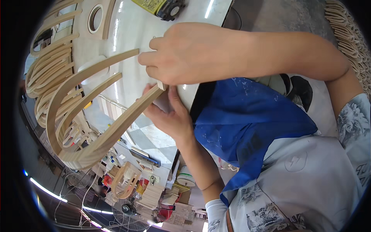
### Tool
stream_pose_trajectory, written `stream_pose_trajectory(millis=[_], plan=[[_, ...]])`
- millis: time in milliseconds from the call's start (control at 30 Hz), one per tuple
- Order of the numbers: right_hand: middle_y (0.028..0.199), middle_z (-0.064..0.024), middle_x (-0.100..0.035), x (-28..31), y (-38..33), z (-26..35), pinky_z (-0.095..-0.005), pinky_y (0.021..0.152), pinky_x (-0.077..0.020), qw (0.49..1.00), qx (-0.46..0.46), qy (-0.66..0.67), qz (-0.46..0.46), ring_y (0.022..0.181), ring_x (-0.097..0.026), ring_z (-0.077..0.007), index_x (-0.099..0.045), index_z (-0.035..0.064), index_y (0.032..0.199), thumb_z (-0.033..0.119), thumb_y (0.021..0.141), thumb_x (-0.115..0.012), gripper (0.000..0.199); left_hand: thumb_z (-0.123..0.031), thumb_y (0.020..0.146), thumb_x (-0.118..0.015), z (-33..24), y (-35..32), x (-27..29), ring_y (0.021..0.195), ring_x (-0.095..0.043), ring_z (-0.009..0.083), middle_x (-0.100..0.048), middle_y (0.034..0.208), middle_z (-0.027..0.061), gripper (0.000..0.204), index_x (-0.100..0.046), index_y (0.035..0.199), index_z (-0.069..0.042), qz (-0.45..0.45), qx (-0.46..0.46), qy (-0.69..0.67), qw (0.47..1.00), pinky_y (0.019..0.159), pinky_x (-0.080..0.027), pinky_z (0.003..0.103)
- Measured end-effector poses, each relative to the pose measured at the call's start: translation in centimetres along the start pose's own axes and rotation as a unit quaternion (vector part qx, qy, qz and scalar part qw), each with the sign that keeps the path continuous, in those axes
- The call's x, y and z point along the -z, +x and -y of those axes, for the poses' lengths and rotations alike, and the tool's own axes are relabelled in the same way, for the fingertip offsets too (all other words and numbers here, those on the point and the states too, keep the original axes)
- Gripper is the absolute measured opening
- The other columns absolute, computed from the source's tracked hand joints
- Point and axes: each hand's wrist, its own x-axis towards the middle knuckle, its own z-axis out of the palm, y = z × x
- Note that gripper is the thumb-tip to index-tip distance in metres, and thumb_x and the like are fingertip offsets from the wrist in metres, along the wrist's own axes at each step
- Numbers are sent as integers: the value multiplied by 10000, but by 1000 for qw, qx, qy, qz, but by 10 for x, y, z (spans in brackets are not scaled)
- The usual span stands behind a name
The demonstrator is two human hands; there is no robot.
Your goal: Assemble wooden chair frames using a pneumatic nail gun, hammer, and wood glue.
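Note:
A bent light-wood frame [83, 154] with several curved arms extends across the left half of the head view, one arm end reaching my hands. My left hand [170, 120] is wrapped about that end from below, its thumb on one side and its fingers partly hidden behind the wood. Above it, my right hand [176, 56] is closed like a fist over the same end. A small pale block [161, 85] pokes out under the right hand's fingers, against the end of the wood; most of it is covered by the hand.
The bench [127, 27] has a glossy pale top. A yellow-and-black device [160, 8] and a wooden board with a round hole [105, 19] lie on it. Bent wood loops [50, 73] are stacked at left, more loops [349, 42] at far right. A blue apron [247, 116] covers my lap.

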Motion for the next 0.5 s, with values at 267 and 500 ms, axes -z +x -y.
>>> stream_pose_trajectory(millis=[267,500], plan=[[978,-7,-645,-31,13,-15,-299,749,-599,996,40,80,-22,929,-667,-173,-728,116,933,84,897,-730,48,-68,959,-809,28,6,21,1101,-681,305,-677,1280,148,474,-621,1390,-12,84,12,-39,996,983,-538,379],[947,-3,-662,-31,18,-21,-306,747,-609,988,62,140,-26,919,-679,-176,-737,115,892,72,905,-730,46,-29,921,-838,18,2,8,1056,-673,266,-698,1204,136,439,-684,1332,-35,-5,35,-171,985,937,-539,345]])
